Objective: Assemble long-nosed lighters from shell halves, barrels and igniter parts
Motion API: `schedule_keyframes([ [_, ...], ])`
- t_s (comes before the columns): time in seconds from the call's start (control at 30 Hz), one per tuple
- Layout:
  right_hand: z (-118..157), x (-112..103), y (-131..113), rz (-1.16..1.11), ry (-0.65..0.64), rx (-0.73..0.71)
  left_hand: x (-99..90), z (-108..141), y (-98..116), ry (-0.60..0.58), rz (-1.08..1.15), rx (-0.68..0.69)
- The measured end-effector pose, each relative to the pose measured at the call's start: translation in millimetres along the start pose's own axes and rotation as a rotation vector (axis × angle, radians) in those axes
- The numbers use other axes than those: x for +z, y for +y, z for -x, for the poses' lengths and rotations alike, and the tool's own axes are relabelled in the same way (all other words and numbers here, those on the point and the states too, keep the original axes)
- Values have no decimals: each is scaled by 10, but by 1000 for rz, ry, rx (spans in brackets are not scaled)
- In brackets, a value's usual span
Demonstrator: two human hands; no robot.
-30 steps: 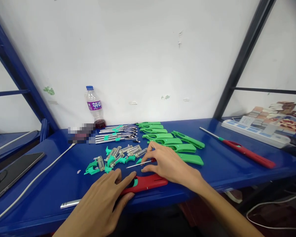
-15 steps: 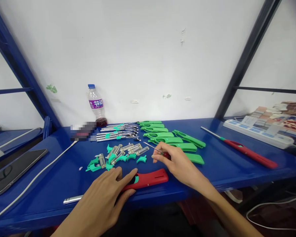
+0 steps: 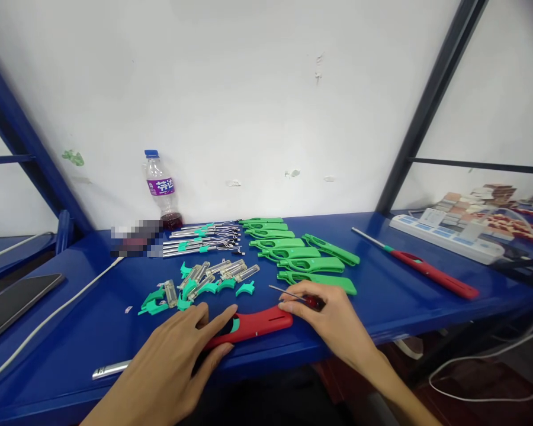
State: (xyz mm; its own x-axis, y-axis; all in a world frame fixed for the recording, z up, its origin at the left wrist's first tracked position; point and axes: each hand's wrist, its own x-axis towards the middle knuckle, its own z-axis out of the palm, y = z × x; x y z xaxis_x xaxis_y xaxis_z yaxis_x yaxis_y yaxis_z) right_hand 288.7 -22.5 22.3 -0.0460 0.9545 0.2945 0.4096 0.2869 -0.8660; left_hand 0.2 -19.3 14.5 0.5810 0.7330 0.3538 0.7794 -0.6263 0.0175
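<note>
Near the table's front edge lies a red lighter (image 3: 264, 322) with a green trigger, its metal tube (image 3: 111, 370) sticking out to the left. My left hand (image 3: 177, 349) grips its front part, fingers over the top and thumb along the near side. My right hand (image 3: 324, 310) is closed around a screwdriver (image 3: 311, 302) with a dark red handle, its shaft pointing left and up. Those right fingertips are at the lighter's right end. Behind are clear fuel tanks (image 3: 247, 273), green triggers (image 3: 246, 288), metal tubes with wires (image 3: 184, 244) and several green casings (image 3: 317, 283).
A bottle (image 3: 162, 192) stands by the wall beside a blurred dark object (image 3: 137, 235) with a white cable (image 3: 66, 313). A phone (image 3: 20, 305) lies at the left. On the right are another red lighter (image 3: 433, 275) and a power strip (image 3: 446, 238).
My right hand has come down from beside the green casings to the lighter's right end, bringing the screwdriver along. My left hand keeps its hold. The whole view has shifted slightly.
</note>
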Motion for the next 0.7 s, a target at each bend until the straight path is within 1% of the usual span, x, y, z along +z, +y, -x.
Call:
schedule_keyframes([
  [0.1,14,5,14,-1,19,18,6,2,-9,37,-35,14],
  [0.3,-10,16,46,27,3,-49,5,1,-7,71,-78,36],
  [0.43,-22,12,44,42,-1,-63,12,5,1,72,-88,22],
  [0.57,-28,16,42,54,-14,-112,30,0,-3,65,-81,9],
  [0.7,-30,43,73,118,-2,-138,34,-5,-4,53,-66,-9],
])
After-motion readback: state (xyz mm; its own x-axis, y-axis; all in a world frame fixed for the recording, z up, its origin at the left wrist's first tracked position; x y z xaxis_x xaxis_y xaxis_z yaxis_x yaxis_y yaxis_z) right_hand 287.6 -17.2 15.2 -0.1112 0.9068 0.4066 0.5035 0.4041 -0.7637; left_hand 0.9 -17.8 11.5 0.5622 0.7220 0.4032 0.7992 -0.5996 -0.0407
